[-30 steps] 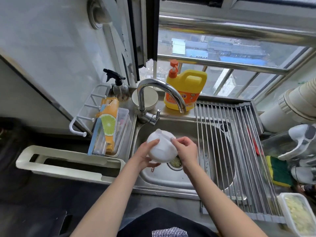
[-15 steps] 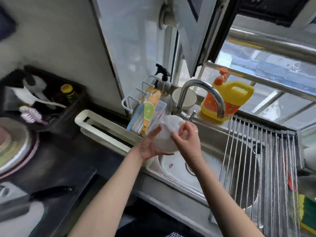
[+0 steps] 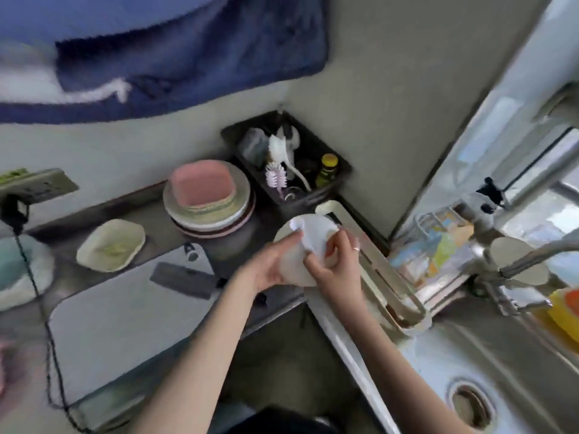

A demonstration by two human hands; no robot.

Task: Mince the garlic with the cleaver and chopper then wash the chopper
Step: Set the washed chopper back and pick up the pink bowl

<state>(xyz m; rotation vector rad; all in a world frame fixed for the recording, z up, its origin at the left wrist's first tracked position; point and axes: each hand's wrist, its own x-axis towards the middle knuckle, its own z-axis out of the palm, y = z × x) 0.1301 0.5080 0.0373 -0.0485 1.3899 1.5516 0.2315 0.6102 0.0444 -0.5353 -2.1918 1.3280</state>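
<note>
The white plastic chopper point(image 3: 308, 238) is held in the air over the counter's edge, left of the sink point(image 3: 488, 349). My left hand point(image 3: 271, 266) cups it from the left and below. My right hand point(image 3: 336, 264) grips its right side, fingers curled on it. The cleaver point(image 3: 185, 278) lies flat on the grey cutting board point(image 3: 125, 317), left of my hands. The view is blurred by motion. No garlic is visible.
A stack of plates point(image 3: 208, 200) stands behind the board, beside a black caddy point(image 3: 288, 164) of brushes and bottles. A pale dish point(image 3: 111, 245) lies at the left. A cream rack point(image 3: 372, 267), the faucet point(image 3: 513, 270) and the sink drain point(image 3: 471, 405) are to the right.
My view has swung left from the sink to the counter. Both hands have carried the chopper leftward, away from the faucet and out over the counter's edge.
</note>
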